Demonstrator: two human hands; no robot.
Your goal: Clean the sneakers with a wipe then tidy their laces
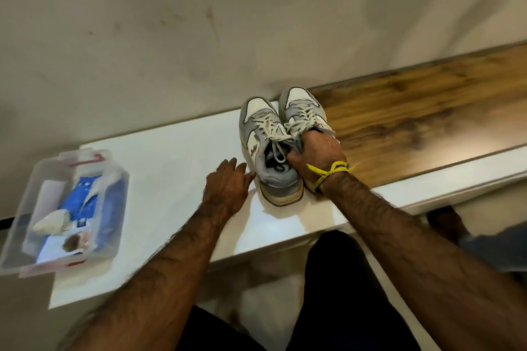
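White shelf (182,151) bears two sneakers (271,148) (side by side); right hand (316,151) grips both, left hand (228,185) spread.

Nothing in the view can be read with certainty. The left sneaker (263,139), standing at the desk's (176,151) far edge, bears a small dark script mark on its white side panel, too small to make out. Inside its heel a dark insole shows pale rounded marks, also illegible. The blue-and-white packet (78,208) in the clear plastic box (25,242) at the desk's left end carries printing and a picture, all blurred.
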